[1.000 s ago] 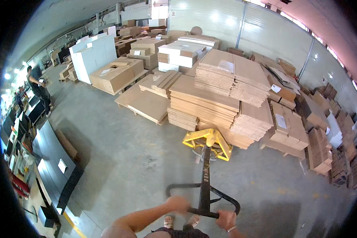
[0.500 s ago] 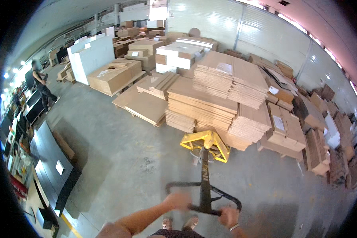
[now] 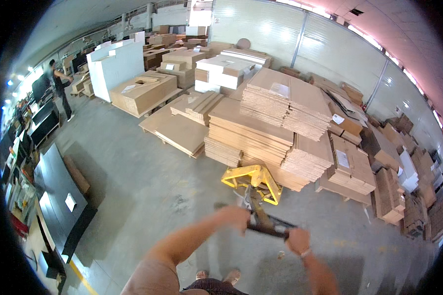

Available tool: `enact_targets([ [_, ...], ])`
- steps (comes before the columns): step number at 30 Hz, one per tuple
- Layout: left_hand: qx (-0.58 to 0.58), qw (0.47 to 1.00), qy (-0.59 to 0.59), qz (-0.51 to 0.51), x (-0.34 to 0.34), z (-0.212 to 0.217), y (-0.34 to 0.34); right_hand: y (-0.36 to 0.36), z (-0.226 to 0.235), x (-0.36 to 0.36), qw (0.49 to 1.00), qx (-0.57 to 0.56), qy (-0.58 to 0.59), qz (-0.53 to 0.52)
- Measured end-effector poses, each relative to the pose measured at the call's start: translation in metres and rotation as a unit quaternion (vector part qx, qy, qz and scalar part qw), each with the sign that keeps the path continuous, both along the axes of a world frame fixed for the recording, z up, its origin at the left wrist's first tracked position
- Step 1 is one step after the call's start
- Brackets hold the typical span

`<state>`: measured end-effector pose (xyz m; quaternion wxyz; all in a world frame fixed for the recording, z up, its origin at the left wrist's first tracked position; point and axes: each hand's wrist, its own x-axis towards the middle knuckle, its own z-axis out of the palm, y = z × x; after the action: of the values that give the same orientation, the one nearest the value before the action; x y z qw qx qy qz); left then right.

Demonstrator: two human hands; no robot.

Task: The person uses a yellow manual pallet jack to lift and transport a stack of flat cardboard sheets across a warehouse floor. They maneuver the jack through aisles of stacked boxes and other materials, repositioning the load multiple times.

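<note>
Both my arms reach forward over the grey floor to the black handle (image 3: pixel 266 227) of a yellow pallet jack (image 3: pixel 255 173). My left hand (image 3: pixel 235 217) is closed round the left part of the handle bar. Round its right end my right hand (image 3: pixel 298 240) is wrapped, with a light band on the wrist. The jack's yellow frame stands against a large stack of flat brown cardboard-coloured panels (image 3: pixel 251 129). Its forks are hidden, and I cannot see how far they reach under the stack.
White boxes (image 3: pixel 114 69) and brown cartons (image 3: pixel 145 91) on pallets fill the back. More cartons (image 3: pixel 352 162) stand at the right along a pale wall. Dark panels (image 3: pixel 59 191) lie at the left. A person (image 3: pixel 60 88) in dark clothes walks at the far left.
The handle has swung forward, away from my body, with both hands on it; it was more upright and nearer before. The person at the far left has moved slightly farther back.
</note>
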<state>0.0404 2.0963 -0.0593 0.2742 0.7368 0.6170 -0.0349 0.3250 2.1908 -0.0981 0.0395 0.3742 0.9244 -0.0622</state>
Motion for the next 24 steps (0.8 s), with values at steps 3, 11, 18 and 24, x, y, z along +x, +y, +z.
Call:
enact_targets([
  [3,0.076,0.997,-0.007,-0.022,0.032,-0.069,-0.073,-0.082,-0.044,0.032,0.999,0.002,-0.022,-0.031],
  [11,-0.016,0.996,-0.064,-0.056,0.028,-0.068,-0.063,-0.069,-0.048,0.033,1.0,-0.013,-0.014,0.025],
  [18,-0.027,0.999,-0.01,0.032,-0.003,0.02,0.009,0.009,0.013,-0.011,0.997,0.06,0.047,-0.004],
  [24,0.054,0.999,-0.001,0.004,0.036,-0.043,-0.088,-0.093,-0.039,0.025,0.999,-0.002,0.008,-0.033],
])
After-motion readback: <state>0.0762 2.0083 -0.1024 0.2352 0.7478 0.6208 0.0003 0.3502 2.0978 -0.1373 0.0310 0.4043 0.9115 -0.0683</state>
